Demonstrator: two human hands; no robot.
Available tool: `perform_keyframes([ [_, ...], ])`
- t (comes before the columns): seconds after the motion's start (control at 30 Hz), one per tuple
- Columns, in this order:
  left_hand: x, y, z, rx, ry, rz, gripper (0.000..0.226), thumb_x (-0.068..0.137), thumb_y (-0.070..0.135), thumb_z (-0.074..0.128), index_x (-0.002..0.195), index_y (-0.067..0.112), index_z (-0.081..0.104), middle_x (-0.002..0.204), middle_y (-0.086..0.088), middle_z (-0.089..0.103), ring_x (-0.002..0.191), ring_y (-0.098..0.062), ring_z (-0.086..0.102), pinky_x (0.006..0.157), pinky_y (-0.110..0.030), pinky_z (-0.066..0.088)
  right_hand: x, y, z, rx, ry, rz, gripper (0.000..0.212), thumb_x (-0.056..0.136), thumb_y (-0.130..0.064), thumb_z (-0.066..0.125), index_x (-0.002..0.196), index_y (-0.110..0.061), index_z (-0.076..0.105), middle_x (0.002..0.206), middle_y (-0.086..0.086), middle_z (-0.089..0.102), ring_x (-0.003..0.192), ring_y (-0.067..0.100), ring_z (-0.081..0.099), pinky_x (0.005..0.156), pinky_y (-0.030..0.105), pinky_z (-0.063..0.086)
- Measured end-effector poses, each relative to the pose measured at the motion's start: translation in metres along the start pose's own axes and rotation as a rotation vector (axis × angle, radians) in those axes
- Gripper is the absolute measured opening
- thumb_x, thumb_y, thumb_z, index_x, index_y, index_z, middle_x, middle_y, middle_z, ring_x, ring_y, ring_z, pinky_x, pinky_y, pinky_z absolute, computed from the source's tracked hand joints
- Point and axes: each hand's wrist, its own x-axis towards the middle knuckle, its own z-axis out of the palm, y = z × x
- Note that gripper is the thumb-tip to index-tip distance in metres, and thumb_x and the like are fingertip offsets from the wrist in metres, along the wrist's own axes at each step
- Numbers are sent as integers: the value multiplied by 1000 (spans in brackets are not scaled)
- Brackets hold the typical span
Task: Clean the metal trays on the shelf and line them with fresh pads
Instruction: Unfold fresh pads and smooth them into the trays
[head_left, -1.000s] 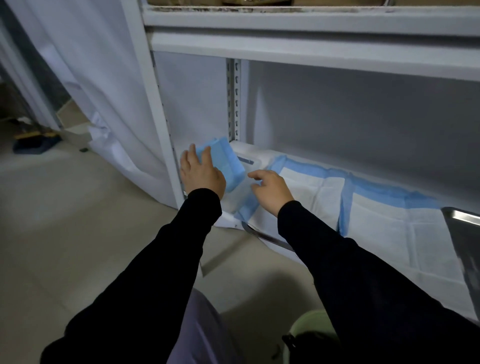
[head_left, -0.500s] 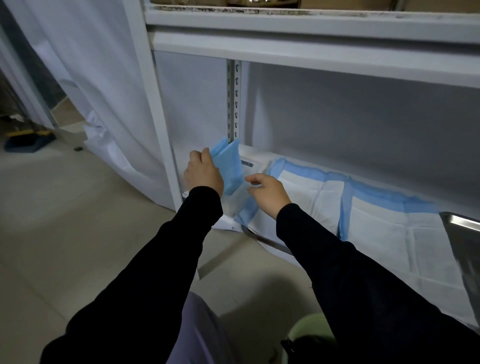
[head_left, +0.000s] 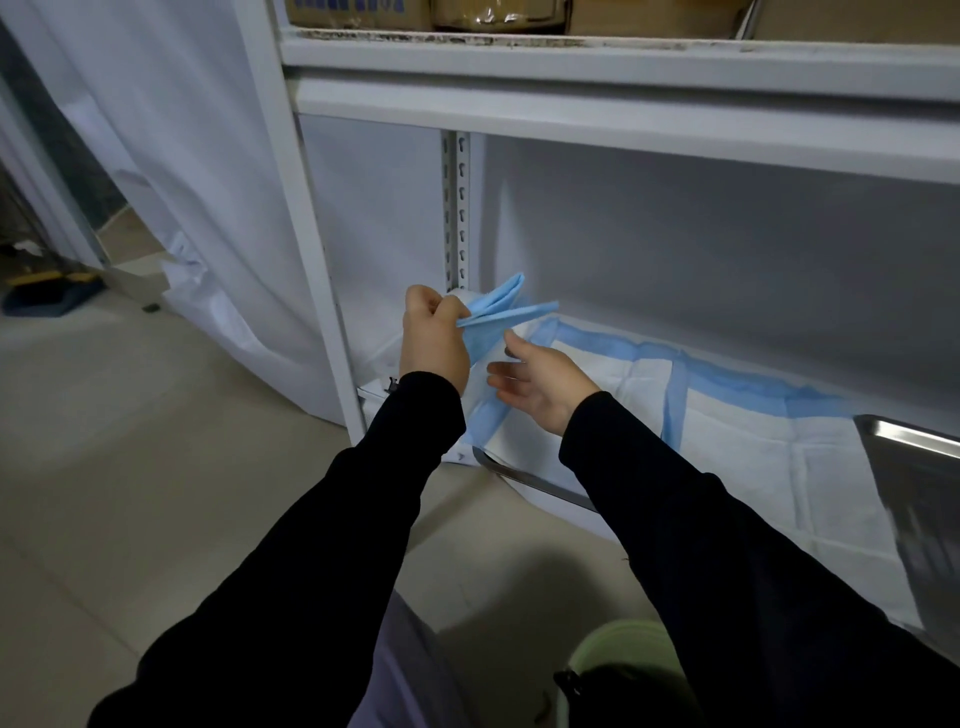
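My left hand (head_left: 434, 340) grips a folded blue pad (head_left: 501, 312) and holds it up at the left end of the low shelf. Just below and to the right, my right hand (head_left: 540, 387) is open, palm up, fingers spread and apart from the pad. Under both hands, white pads with blue borders (head_left: 737, 441) lie spread over a metal tray whose front rim (head_left: 535, 483) shows beneath them. A second metal tray (head_left: 919, 499), bare, sits at the right edge of the shelf.
The white shelf post (head_left: 311, 234) stands left of my hands, with a white curtain (head_left: 171, 156) beyond it. Cardboard boxes (head_left: 431, 13) sit on the upper shelf. A pale green bucket (head_left: 623, 660) is on the tiled floor near my knees.
My left hand has lifted the folded blue pad up off the shelf and closed around it. My right hand has come off the laid pad and turned palm up.
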Motion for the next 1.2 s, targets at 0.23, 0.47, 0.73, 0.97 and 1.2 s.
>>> perform_keyframes([
  [0.23, -21, 24, -5, 139, -193, 152, 29, 90, -1, 44, 113, 3, 60, 118, -14, 62, 110, -29, 55, 92, -34, 43, -15, -9, -11, 132, -39, -68, 27, 98, -44, 42, 92, -19, 52, 101, 7, 60, 102, 22, 59, 91, 33, 49],
  [0.47, -40, 46, -9, 64, -231, 239, 34, 88, -3, 44, 117, 4, 61, 119, -11, 62, 115, -26, 52, 93, -34, 43, -23, -10, -23, 289, -30, -105, 31, 104, -27, 32, 112, -12, 57, 95, 5, 67, 87, 16, 64, 78, 27, 52],
  [0.73, -54, 59, 4, -153, -399, 171, 52, 88, 22, 58, 136, 13, 41, 135, -7, 47, 124, -24, 45, 101, -33, 41, -38, -14, -43, 294, 53, -202, 30, 102, -8, 30, 120, -8, 55, 93, 5, 68, 81, 17, 66, 73, 27, 55],
  [0.97, -60, 84, 27, -292, -605, -146, 80, 85, 54, 55, 147, 16, 22, 143, -10, 38, 132, -27, 41, 109, -36, 36, -53, -18, -64, 209, 114, -247, 33, 99, -1, 31, 119, -4, 57, 103, 11, 66, 91, 25, 64, 84, 32, 54],
  [1.2, -70, 99, 43, -567, -651, -349, 73, 87, 47, 58, 144, 19, 22, 138, -6, 49, 120, -28, 52, 89, -40, 48, -63, -14, -90, 182, 133, -220, 28, 101, -6, 35, 119, -8, 57, 97, 7, 67, 87, 20, 64, 72, 31, 54],
])
